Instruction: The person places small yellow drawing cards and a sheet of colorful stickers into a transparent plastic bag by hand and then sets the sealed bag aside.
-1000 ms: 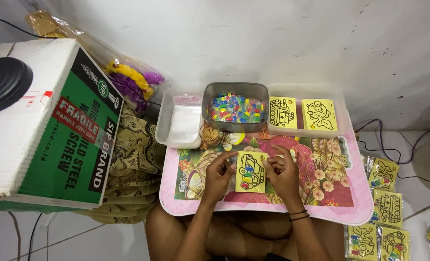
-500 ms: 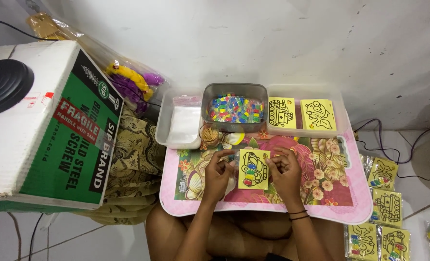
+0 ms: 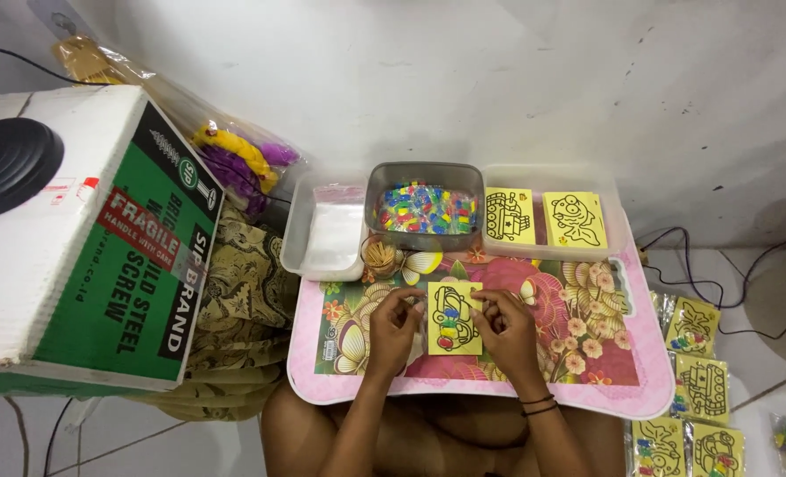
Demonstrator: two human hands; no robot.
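Pinching a yellow car card [image 3: 453, 318] between left hand [image 3: 395, 320] and right hand [image 3: 504, 325] at the tray's [image 3: 587, 389] centre, partly coloured; blank cards [image 3: 541, 217] wait at one o'clock.

We see the yellow card [image 3: 453, 318] shifted on the flowered lap tray [image 3: 587, 389]: 1 second ago it sat tilted, its top leaning away from the grey tub of coloured pieces [image 3: 425, 210], and now it lies squarer below that tub. Our left hand [image 3: 396, 320] has slid off the card's face to pinch its left edge. Our right hand [image 3: 504, 327] has drawn back too, fingertips now nipping the right edge.
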